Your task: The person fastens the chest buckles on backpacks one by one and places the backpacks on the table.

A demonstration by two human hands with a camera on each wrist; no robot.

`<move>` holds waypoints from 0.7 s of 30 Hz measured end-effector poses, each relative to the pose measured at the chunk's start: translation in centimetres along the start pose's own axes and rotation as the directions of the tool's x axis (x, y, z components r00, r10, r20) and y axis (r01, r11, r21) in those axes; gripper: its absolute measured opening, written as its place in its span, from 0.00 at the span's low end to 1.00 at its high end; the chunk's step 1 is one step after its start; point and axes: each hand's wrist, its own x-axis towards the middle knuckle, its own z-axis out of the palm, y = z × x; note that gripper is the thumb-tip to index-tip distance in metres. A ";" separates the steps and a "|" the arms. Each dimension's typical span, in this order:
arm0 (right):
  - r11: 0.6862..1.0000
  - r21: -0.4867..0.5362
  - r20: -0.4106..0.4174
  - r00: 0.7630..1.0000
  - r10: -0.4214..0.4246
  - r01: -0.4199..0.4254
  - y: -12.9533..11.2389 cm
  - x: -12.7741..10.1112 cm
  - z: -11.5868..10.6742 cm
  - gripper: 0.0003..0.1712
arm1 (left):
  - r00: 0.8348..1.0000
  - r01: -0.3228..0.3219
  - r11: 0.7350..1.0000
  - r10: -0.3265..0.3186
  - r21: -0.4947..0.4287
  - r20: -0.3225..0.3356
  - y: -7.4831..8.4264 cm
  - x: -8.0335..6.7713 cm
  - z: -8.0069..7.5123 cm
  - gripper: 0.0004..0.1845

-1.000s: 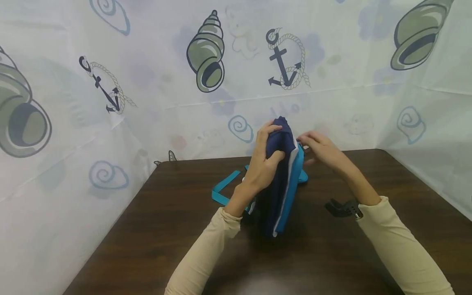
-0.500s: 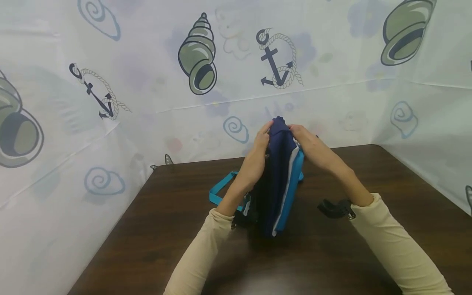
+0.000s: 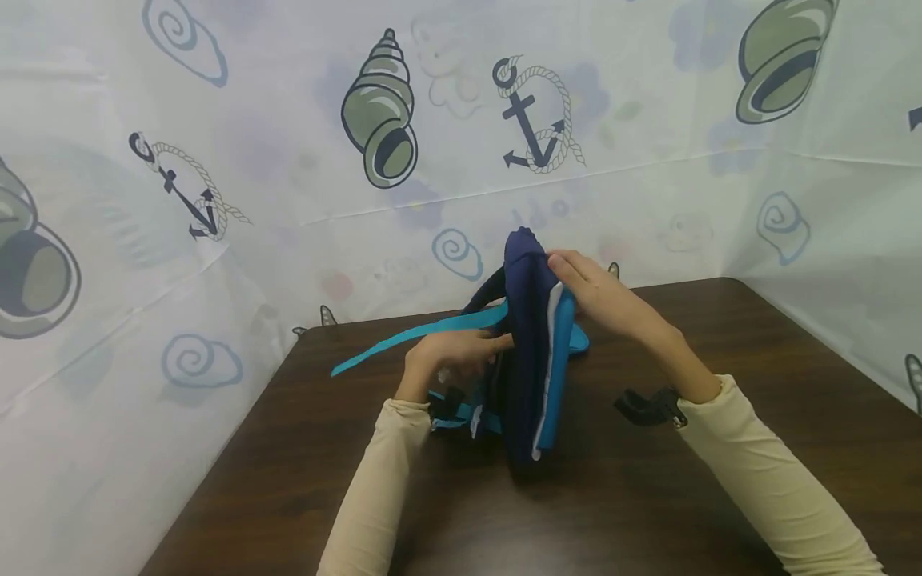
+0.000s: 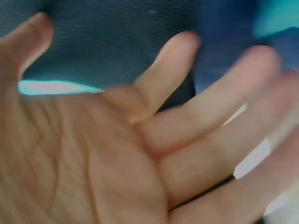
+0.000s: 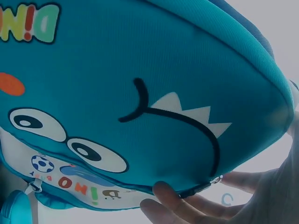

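A child's backpack, navy with a teal front, stands upright on the dark wooden table. My right hand grips its top from the right, fingers curled over the upper edge. In the right wrist view those fingertips lie along the zipper seam of the teal dinosaur face. My left hand sits low at the bag's left side, just under a teal strap that stretches out to the left. The left wrist view shows its palm open, fingers spread against the dark fabric and holding nothing.
A black strap buckle lies at the bag's lower left. A black mount sticks out at my right wrist. A plastic curtain printed with shells and anchors closes the table in at the back and both sides.
My left hand let go of the bag's top and dropped to its left side. The teal strap now stretches out leftward in the air. My right hand moved onto the top.
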 end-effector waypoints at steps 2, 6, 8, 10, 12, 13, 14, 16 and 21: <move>1.000 -0.014 0.000 1.000 0.012 -0.012 0.0 0.0 0.0 0.37 | 0.994 0.067 0.996 -0.061 -0.063 0.096 -0.2 0.3 0.3 0.42; 1.000 -0.001 0.005 1.000 0.019 -0.019 0.0 0.0 -0.4 0.34 | 0.971 0.180 0.970 -0.149 -0.163 0.185 -0.7 0.9 0.8 0.55; 1.000 0.014 -0.001 1.000 0.002 -0.002 0.0 -0.1 -0.7 0.33 | 0.959 0.215 0.960 -0.172 -0.178 0.227 -1.1 1.5 1.1 0.61; 0.999 0.024 -0.001 1.000 -0.026 0.026 0.1 -0.2 -1.0 0.30 | 0.947 0.233 0.959 -0.186 -0.160 0.260 -1.4 2.2 1.4 0.65; 0.998 0.025 0.004 0.998 -0.055 0.055 0.1 -0.3 -1.2 0.29 | 0.942 0.234 0.965 -0.195 -0.119 0.273 -1.6 2.8 1.6 0.66; 0.998 0.026 0.011 0.998 -0.060 0.060 0.1 -0.4 -1.2 0.29 | 0.941 0.230 0.968 -0.195 -0.099 0.276 -1.6 3.0 1.7 0.66; 0.998 0.027 0.018 0.998 -0.060 0.059 0.1 -0.5 -1.3 0.29 | 0.941 0.229 0.969 -0.198 -0.088 0.276 -1.6 3.1 1.7 0.66; 0.998 0.025 0.025 0.998 -0.057 0.056 0.1 -0.6 -1.4 0.30 | 0.937 0.245 0.965 -0.211 -0.090 0.278 -1.5 3.3 1.9 0.67; 0.999 0.022 0.000 0.999 -0.032 0.032 0.1 -0.7 -1.7 0.29 | 0.935 0.256 0.964 -0.228 -0.073 0.273 -1.0 3.2 2.3 0.69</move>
